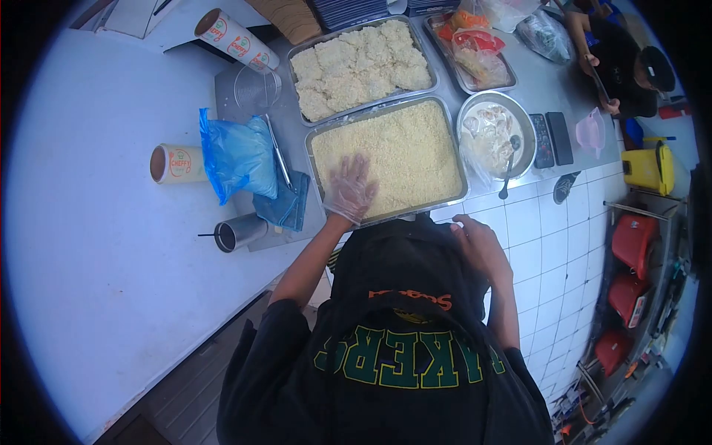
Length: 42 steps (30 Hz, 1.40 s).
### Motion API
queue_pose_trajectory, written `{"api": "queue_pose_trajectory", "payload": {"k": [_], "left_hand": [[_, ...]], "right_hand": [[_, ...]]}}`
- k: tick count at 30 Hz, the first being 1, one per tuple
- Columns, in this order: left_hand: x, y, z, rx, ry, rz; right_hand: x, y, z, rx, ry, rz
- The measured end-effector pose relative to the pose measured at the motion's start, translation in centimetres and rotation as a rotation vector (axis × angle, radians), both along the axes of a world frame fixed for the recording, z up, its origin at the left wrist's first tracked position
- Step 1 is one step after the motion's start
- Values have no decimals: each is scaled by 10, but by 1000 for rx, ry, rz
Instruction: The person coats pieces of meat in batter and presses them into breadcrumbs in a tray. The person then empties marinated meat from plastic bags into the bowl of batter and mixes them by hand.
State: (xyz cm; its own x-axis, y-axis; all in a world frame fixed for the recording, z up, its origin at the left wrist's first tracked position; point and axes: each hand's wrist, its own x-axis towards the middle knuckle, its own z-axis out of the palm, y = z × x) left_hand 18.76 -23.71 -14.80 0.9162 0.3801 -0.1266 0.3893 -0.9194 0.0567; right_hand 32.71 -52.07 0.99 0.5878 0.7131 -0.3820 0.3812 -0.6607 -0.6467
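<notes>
My left hand [352, 188], in a clear plastic glove, lies flat with fingers spread on pale breadcrumbs [408, 152]. The crumbs fill a metal tray [461, 167] at the table's front edge. Ungloved, my right hand [480, 246] is by my body below the tray's right corner, fingers loosely bent and apart, with nothing visible in it. Behind the crumbs, a second tray holds several crumb-coated pieces [360, 67]. To the right stands a metal bowl [532, 141] of pale pieces in whitish liquid, with a dark-handled ladle [510, 159] in it.
On the left are a blue plastic bag [241, 156], printed paper rolls [178, 163], a blue cloth [285, 204] and a metal cup [241, 232]. A tray of plastic bags [475, 55] sits back right. Another person [615, 67] stands at the far right, near a yellow bin [653, 169].
</notes>
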Motion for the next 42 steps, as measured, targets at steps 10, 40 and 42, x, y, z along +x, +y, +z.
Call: {"api": "queue_pose_trajectory", "payload": {"k": [10, 40, 42], "left_hand": [[79, -24, 3, -62, -130, -132], [112, -61, 68, -520, -288, 109], [127, -83, 79, -615, -110, -4]], "right_hand": [[11, 3, 4, -25, -5, 64], [121, 76, -98, -52, -560, -186], [130, 73, -85, -27, -436, -366]]}}
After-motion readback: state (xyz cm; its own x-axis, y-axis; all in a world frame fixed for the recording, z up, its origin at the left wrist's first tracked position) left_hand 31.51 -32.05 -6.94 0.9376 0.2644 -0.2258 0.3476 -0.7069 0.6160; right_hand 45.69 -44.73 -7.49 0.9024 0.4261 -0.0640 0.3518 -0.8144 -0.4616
